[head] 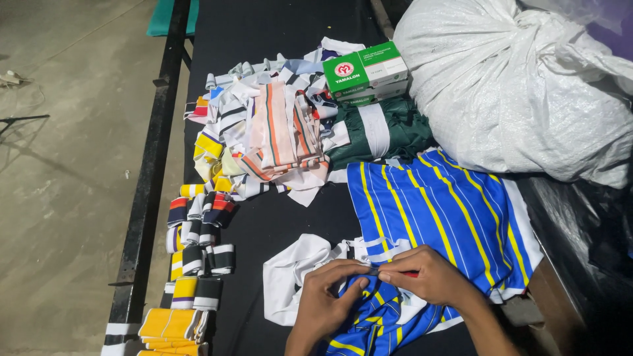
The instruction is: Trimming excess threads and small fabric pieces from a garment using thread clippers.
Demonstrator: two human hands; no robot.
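The left hand (328, 295) and the right hand (422, 273) meet at the near edge of the tabletop (277, 224), both closed in a pinch on the blue jersey with yellow stripes (435, 211). The fingertips of the two hands touch at a small spot of its white trim, and something thin and reddish shows between the right fingers; what it is cannot be told. The step in hand looks like close work on that trim or seam, with the fabric held taut between the hands, and carrying it on calls for a steady pinch and small finger movements rather than any large shift of the garment. The jersey lies spread from the hands toward the right edge, partly over a white cloth piece (290, 270). Beyond it sits a folded dark green garment (379, 132), with a green and white box (364, 71) just behind. A heap of striped knit strips (264, 132) fills the middle, and folded striped bands (194, 250) line the left edge. A large white sack (521, 79) rests at the far right.
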